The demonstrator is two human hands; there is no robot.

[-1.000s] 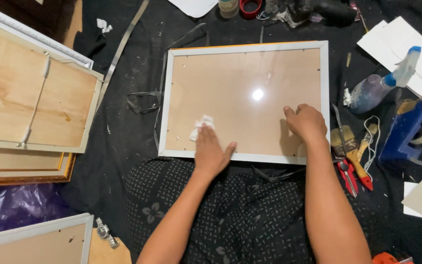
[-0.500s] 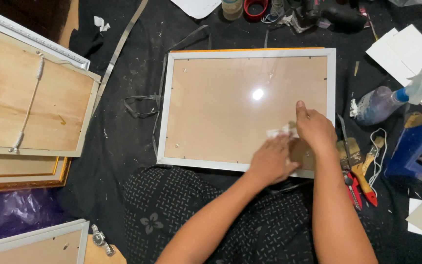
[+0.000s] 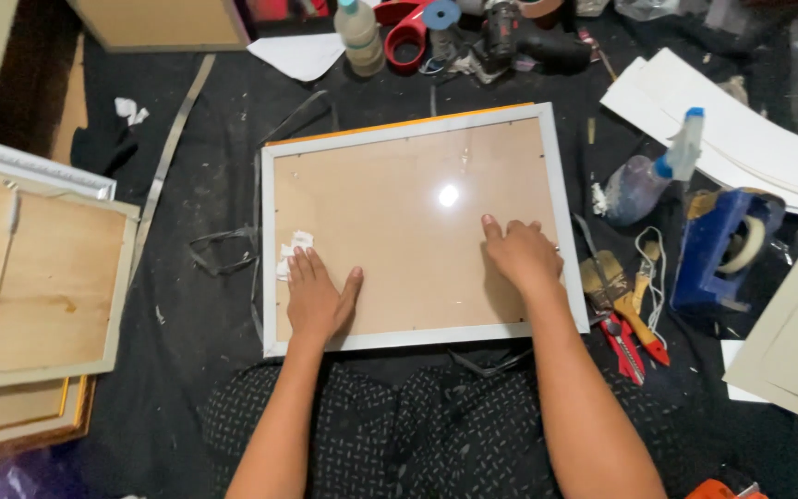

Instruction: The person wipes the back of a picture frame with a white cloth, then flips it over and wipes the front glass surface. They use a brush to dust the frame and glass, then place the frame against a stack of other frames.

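1. Now our left hand [image 3: 318,300] has swept the white wad [image 3: 290,254] from the right side to the frame [image 3: 415,226]'s 8 o'clock corner (wiping, we judge), palm flat, pressing it.
2. Our right hand [image 3: 521,254] stays flat at 4 o'clock, holding nothing.
3. Silver-edged, glossy glass, lying before our lap.
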